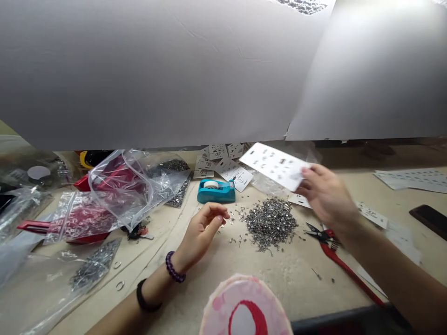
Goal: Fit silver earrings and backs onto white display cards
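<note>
My right hand [326, 195] pinches a white earring card [274, 163] by its near right corner, holding it raised and tilted above the table. Rows of small dark marks or pieces cover the card; blur hides their details. Below it lies a pile of small silvery metal pieces [270, 223], with stray ones scattered around. My left hand [200, 230] is loosely curled just left of the pile, in front of a teal tape dispenser [216, 191]. Thumb and fingers are slightly apart there, and nothing shows between them.
Red-handled pliers [344, 265] lie under my right forearm. More printed cards [228, 168] lie behind the dispenser. Clear plastic bags [129, 190] with metal pieces crowd the left. A phone [431, 221] lies far right, and a large pale panel [157, 79] hangs over the back.
</note>
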`<state>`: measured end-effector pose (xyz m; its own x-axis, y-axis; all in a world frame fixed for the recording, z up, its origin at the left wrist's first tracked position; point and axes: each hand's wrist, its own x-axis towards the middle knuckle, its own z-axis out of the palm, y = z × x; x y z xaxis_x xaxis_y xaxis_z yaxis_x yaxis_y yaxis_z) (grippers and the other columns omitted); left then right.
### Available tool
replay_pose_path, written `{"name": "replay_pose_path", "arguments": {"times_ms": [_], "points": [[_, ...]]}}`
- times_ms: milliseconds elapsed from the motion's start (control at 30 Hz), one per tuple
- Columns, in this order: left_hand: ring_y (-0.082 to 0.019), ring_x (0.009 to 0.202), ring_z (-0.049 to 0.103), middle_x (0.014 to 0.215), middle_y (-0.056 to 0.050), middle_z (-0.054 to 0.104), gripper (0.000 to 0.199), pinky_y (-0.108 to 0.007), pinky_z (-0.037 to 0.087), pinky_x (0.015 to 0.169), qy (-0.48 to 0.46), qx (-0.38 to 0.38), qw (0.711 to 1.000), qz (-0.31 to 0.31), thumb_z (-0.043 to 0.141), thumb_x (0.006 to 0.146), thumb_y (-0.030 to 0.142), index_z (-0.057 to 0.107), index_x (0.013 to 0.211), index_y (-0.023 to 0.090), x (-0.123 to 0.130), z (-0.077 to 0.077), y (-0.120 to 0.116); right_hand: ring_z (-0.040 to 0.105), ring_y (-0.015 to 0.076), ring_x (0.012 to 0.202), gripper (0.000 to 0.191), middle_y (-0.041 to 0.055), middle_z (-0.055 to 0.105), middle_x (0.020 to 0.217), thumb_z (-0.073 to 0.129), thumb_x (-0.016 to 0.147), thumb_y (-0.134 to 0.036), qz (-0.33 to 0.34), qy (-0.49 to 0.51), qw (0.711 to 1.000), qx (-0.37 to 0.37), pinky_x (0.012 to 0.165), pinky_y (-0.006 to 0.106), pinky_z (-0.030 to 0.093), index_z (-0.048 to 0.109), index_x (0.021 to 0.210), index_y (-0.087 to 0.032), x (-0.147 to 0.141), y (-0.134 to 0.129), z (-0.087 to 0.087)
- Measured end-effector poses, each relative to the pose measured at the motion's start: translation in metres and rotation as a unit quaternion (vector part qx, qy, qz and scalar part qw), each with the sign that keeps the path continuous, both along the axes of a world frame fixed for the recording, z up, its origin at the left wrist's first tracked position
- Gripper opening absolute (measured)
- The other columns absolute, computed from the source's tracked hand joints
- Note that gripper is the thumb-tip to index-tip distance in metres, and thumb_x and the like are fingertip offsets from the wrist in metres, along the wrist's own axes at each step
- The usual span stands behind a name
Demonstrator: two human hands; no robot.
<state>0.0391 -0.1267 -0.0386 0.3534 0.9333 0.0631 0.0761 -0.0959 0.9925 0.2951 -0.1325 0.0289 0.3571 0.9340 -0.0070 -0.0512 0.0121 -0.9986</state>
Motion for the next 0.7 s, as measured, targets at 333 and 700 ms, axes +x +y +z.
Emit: {"name": "replay_pose_path", "arguments": {"times_ms": [333, 700], "points": [[-0.014, 0.074, 0.055, 0.081, -0.004, 0.059, 0.013, -0.027, 0.046, 0.068, 0.036, 0.046, 0.998, -0.032, 0.043, 0.081, 0.018, 0.056, 0.084, 0.018, -0.010, -0.010, -0.005, 0.061, 0.0183, 0.096, 0.016, 0.0107, 0.062, 0.100, 0.054, 0.074, -0.002, 0.092, 0.155, 0.982, -0.058, 0.087, 0.031, 0.051, 0.056, 0.085, -0.014, -0.064, 0.086, -0.034], [-0.014, 0.074, 0.056, 0.081, -0.004, 0.060, 0.014, -0.028, 0.046, 0.070, 0.068, 0.081, 0.994, -0.037, 0.043, 0.081, 0.015, 0.057, 0.082, 0.018, -0.013, -0.003, -0.008, 0.060, 0.0248, 0.058, 0.044, 0.0116, 0.069, 0.075, 0.080, 0.037, -0.045, 0.028, -0.558, 0.820, -0.120, 0.039, 0.026, 0.036, 0.069, 0.071, -0.018, 0.068, 0.005, -0.024]]}}
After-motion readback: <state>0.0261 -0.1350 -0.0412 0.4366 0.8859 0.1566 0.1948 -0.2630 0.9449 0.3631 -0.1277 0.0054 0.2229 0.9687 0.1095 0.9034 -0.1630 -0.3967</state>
